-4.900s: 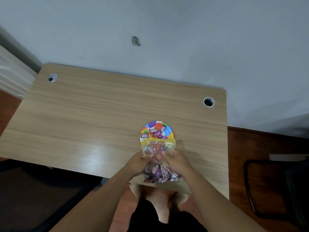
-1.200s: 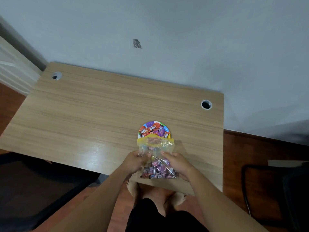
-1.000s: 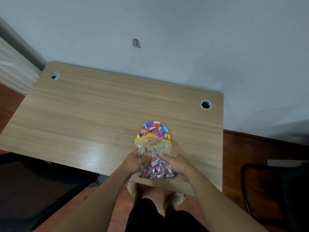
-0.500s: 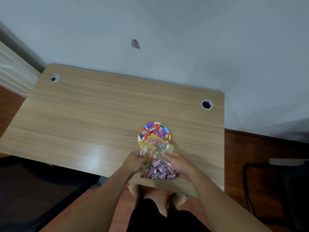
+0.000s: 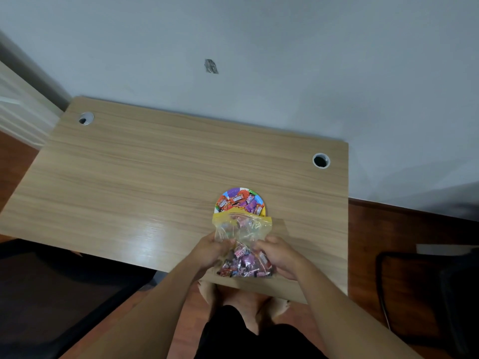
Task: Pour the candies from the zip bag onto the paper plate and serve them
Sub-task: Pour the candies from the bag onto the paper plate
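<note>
clear zip bag [image 5: 242, 229] (both hands gripping)

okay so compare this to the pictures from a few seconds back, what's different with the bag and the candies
More candies lie on the paper plate now than about five seconds ago, and the heap left in the zip bag has shrunk and sunk to its near end. The bag's yellow mouth stays over the plate's near edge. The left hand and right hand still grip the bag's sides. The plate has not moved on the table.

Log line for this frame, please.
stage: pouring | hands: left, right hold bag | mouth at plate | candies partly out
</note>
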Demonstrator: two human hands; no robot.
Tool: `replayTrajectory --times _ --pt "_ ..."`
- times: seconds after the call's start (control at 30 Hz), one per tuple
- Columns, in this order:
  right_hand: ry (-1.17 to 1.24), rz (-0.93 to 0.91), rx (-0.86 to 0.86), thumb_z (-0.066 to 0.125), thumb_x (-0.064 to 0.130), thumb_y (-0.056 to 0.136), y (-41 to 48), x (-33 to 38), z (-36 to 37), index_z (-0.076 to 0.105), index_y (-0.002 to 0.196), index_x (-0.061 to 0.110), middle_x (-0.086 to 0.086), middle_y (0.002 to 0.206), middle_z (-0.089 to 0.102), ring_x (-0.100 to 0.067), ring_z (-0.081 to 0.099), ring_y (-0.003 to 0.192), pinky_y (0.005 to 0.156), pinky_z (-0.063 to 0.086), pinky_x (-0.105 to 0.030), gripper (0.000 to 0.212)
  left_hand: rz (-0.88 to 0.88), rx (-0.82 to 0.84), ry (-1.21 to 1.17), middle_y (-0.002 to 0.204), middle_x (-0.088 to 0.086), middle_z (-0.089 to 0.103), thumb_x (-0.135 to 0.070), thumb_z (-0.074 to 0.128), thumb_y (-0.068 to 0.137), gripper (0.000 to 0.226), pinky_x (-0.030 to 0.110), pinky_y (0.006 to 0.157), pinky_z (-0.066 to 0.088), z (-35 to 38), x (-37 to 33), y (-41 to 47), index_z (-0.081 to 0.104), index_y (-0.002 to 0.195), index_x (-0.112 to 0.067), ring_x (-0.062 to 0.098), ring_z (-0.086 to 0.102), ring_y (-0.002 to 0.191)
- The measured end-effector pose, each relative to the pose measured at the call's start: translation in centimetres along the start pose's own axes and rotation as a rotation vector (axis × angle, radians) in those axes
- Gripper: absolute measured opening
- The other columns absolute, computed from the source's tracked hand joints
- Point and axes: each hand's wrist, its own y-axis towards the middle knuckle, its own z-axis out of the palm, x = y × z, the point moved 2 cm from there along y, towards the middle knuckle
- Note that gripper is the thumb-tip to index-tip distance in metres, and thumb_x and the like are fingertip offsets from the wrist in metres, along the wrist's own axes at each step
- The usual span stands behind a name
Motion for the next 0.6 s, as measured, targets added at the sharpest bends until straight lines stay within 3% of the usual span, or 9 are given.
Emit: replayTrajectory --times 0.07,0.13,0.23,0.3,0.37,0.5,0.6 --pt "-0.028 -0.049 -0.012 0.069 0.011 0.101 0.3 -0.6 -0.3 0.074 0.118 0.001 -0.026 0.115 0.082 -0.043 0.081 0.101 0.087 0.062 -0.053 0.02 -0.028 0.015 -0.044 0.104 0.008 0.085 -0.035 0.076 0.095 0.025 0.041 0.088 0.061 0.0 0.3 0.1 0.08 0.114 -0.02 0.027 0.078 0.093" --pt "-0.036 -0.087 -0.016 0.068 0.014 0.106 0.1 -0.6 -0.3 0.076 0.125 0.003 -0.018 0.118 0.084 -0.037 0.08 0.113 0.094 0.063 -0.041 0.023 -0.06 0.047 -0.133 0.111 0.013 0.084 -0.034 0.075 0.098 0.032 0.045 0.095 0.062 0.1 0.4 0.2 0.079 0.12 -0.011 0.032 0.08 0.1" --pt "-0.009 -0.083 -0.026 0.066 0.023 0.108 -0.5 0.1 -0.3 0.078 0.123 0.009 -0.005 0.114 0.085 -0.009 0.082 0.089 0.073 0.061 -0.019 0.024 -0.104 0.128 -0.176 0.119 0.011 0.083 -0.043 0.077 0.096 0.044 0.045 0.104 0.061 0.3 0.5 0.1 0.076 0.125 -0.01 0.03 0.08 0.112" --pt "-0.015 -0.066 -0.023 0.069 0.034 0.106 -0.6 0.2 -0.3 0.08 0.119 0.013 0.0 0.108 0.086 -0.003 0.079 0.082 0.074 0.057 -0.022 0.027 -0.098 0.174 -0.154 0.124 0.008 0.082 -0.044 0.079 0.094 0.045 0.045 0.109 0.058 0.6 0.4 -0.2 0.076 0.127 -0.013 0.029 0.077 0.119" --pt "-0.021 -0.061 -0.02 0.074 0.037 0.102 -0.5 0.0 -0.2 0.08 0.119 0.013 0.001 0.104 0.087 -0.008 0.081 0.09 0.083 0.059 -0.029 0.03 -0.074 0.183 -0.137 0.125 0.008 0.082 -0.035 0.08 0.095 0.036 0.039 0.101 0.059 0.9 0.3 -0.5 0.078 0.124 -0.014 0.025 0.078 0.115" --pt "0.045 -0.076 0.009 0.079 0.021 0.1 -0.3 -0.4 -0.1 0.078 0.126 0.01 -0.01 0.12 0.085 -0.023 0.081 0.112 0.094 0.064 -0.033 0.028 -0.031 0.146 -0.136 0.119 0.014 0.083 -0.021 0.083 0.092 0.036 0.037 0.088 0.063 0.9 0.5 -0.5 0.076 0.125 -0.008 0.027 0.081 0.106" --pt "-0.011 -0.084 -0.004 0.085 0.029 0.094 -0.1 -0.7 -0.1 0.08 0.124 0.012 -0.008 0.117 0.086 -0.028 0.08 0.116 0.105 0.06 -0.046 0.035 0.007 0.071 -0.123 0.111 0.015 0.084 -0.012 0.084 0.09 0.035 0.03 0.075 0.065 0.8 0.6 -0.3 0.076 0.123 0.0 0.025 0.083 0.094"
